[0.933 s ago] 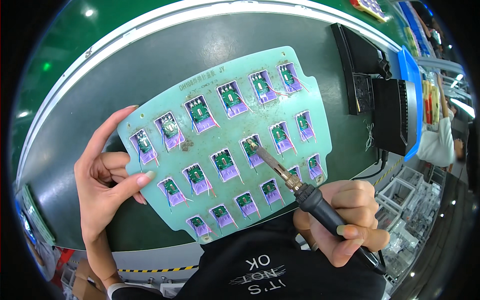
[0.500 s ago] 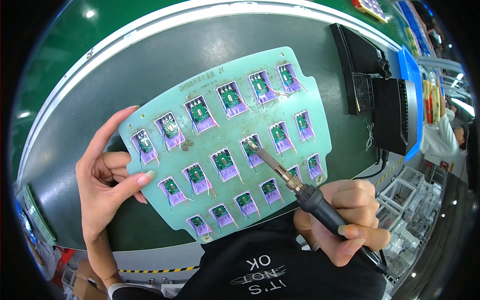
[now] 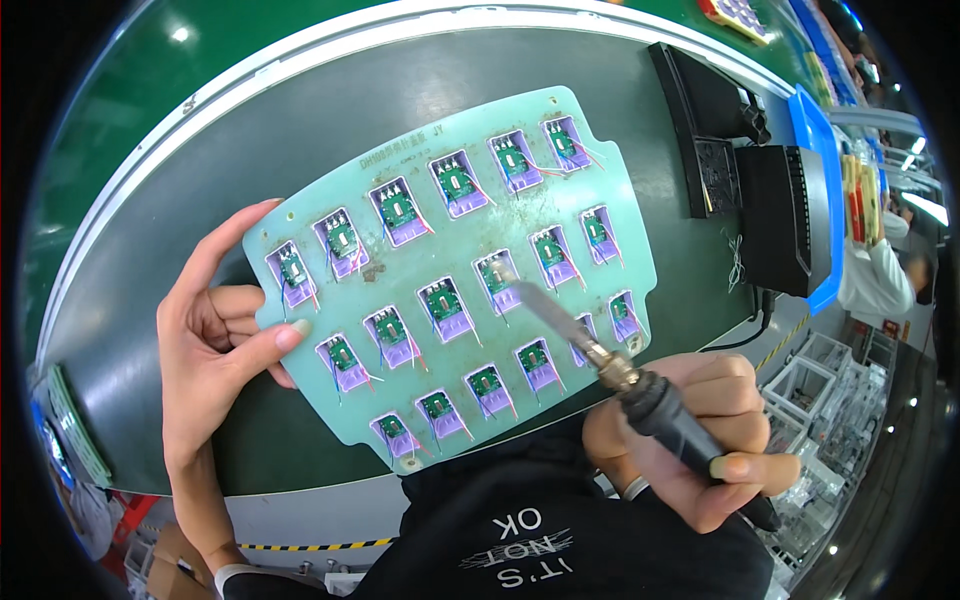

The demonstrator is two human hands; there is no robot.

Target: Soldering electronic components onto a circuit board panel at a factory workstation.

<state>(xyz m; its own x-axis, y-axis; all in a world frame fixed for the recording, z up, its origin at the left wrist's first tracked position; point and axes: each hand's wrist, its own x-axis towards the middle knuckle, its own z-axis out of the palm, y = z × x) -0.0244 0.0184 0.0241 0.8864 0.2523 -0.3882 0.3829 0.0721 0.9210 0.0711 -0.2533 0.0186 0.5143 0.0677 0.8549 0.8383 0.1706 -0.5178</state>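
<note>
My left hand (image 3: 215, 330) grips the left edge of a light green fixture board (image 3: 400, 270), thumb on top and fingers at the rim and beneath. Rows of cutouts in the board hold purple housings, each with a small green circuit board (image 3: 398, 208) and thin red and blue wires. In my right hand (image 3: 705, 430) is a soldering iron (image 3: 655, 400) with a black handle and a metal barrel. Its tip points at a circuit board (image 3: 494, 272) in the middle row; whether it touches is unclear.
Under the fixture lies a dark green work table (image 3: 330, 130) with a pale curved rim. Black equipment boxes (image 3: 785, 220) and a blue tray (image 3: 825, 200) stand at the right. Clear plastic bins (image 3: 805, 390) are beyond the lower right edge. A person in white (image 3: 875, 280) is farther right.
The soldering iron has shifted slightly right, its barrel now nearer the camera. My left hand has tilted the fixture board a little, its right side moving up and left.
</note>
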